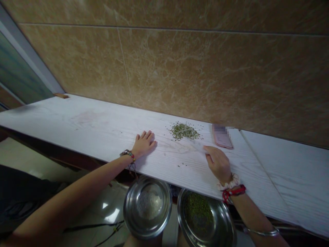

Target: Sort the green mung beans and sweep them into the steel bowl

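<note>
My left hand [144, 142] lies flat on the white wood-grain tabletop [108, 132], its fingers spread and nothing in them. To its right, mung beans [185, 131] are scattered in a loose patch near the wall. My right hand [218, 162] is closed, with thumb and fingers pinching the end of a thin translucent strip [197, 146], which points left just in front of the beans. What kind of thing it is, I cannot make out. A few loose beans [182, 164] lie closer to the front edge.
Below the table edge, a steel bowl [168, 209] with a pale, shiny bottom stands left of another steel bowl [226, 223] containing green beans. Right of the scattered beans lies a pink-cased phone [222, 139]. A brown tiled wall [164, 68] rises behind the table.
</note>
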`<action>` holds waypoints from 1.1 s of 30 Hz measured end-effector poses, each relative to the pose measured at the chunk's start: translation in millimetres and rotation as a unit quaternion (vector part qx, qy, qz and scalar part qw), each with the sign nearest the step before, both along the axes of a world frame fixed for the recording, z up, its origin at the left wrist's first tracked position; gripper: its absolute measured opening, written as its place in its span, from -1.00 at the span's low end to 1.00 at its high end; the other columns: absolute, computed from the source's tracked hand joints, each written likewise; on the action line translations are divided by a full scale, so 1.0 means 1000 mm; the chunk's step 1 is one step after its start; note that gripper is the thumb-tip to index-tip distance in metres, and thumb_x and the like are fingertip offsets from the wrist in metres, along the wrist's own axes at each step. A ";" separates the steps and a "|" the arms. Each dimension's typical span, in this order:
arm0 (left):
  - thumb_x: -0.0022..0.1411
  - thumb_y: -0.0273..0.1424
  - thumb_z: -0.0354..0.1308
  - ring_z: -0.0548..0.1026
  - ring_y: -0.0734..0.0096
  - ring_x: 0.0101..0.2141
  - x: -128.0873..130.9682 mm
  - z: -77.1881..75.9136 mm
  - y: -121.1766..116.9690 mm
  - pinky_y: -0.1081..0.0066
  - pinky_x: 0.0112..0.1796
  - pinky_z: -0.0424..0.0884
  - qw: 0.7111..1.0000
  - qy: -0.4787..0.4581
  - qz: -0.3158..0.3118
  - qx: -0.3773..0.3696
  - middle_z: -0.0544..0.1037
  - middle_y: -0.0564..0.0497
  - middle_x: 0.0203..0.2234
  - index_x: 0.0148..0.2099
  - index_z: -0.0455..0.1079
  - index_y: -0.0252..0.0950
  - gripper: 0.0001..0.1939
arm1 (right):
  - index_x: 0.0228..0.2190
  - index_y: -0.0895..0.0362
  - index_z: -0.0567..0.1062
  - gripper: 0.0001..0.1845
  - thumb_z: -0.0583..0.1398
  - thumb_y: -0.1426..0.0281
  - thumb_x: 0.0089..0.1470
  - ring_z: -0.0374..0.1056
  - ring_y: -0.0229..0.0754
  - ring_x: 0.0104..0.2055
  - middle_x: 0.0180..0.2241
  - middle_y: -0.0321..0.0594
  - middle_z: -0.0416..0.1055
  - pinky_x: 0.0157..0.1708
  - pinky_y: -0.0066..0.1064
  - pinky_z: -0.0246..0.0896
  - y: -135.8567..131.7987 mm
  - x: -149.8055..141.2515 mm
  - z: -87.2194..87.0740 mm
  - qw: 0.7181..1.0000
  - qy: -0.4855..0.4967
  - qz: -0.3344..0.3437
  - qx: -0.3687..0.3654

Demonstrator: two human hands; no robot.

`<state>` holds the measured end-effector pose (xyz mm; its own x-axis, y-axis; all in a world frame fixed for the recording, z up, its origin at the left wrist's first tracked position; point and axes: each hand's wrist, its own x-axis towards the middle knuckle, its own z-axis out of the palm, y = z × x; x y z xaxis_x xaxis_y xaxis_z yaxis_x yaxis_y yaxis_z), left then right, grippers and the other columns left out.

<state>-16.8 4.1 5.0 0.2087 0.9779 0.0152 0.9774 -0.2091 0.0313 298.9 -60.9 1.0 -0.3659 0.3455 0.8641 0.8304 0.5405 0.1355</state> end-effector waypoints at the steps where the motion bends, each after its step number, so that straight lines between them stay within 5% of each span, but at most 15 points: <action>1: 0.37 -0.25 -0.15 0.04 0.00 0.27 0.000 0.000 0.000 -0.01 0.16 0.04 1.000 -0.001 0.000 0.001 0.10 -0.15 0.30 0.32 0.10 -0.33 -0.46 | -0.10 0.12 0.45 -0.68 0.04 0.57 0.15 0.49 -0.19 -0.26 -0.31 -0.18 0.57 -0.22 -0.34 0.41 0.000 0.000 0.000 1.000 -0.002 0.004 -0.001; 7: 0.35 -0.26 -0.14 0.05 -0.02 0.27 -0.002 -0.001 0.001 -0.07 0.14 0.05 1.000 -0.013 -0.011 0.004 0.12 -0.17 0.29 0.30 0.14 -0.29 -0.48 | -0.05 0.11 0.44 -0.63 0.02 0.56 0.15 0.49 -0.19 -0.24 -0.29 -0.18 0.57 -0.18 -0.32 0.39 -0.001 -0.001 -0.003 1.000 0.002 0.016 -0.022; 14: 0.34 -0.26 -0.11 0.08 0.10 0.27 -0.007 -0.004 0.003 0.01 0.17 0.03 0.990 -0.026 -0.140 -0.008 0.14 -0.13 0.28 0.27 0.16 -0.27 -0.50 | -0.07 0.10 0.46 -0.61 0.02 0.61 0.14 0.48 -0.19 -0.21 -0.27 -0.18 0.58 -0.18 -0.32 0.38 -0.004 -0.005 0.006 0.995 -0.059 0.069 -0.033; 33: 0.35 -0.21 -0.10 0.12 0.10 0.25 -0.007 -0.005 0.002 0.03 0.16 0.06 0.989 -0.034 -0.142 0.013 0.19 -0.09 0.27 0.24 0.19 -0.23 -0.52 | -0.18 0.17 0.50 -0.69 -0.01 0.57 0.20 0.47 -0.23 -0.26 -0.29 -0.15 0.57 -0.27 -0.35 0.38 -0.033 -0.027 0.056 0.962 -0.155 0.167 -0.154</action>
<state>-23.7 6.2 0.5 0.4718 0.8794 0.0640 0.8752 -0.4758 0.0867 271.5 -93.5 57.1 -0.7239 0.3868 0.5712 0.5498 0.8237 0.1389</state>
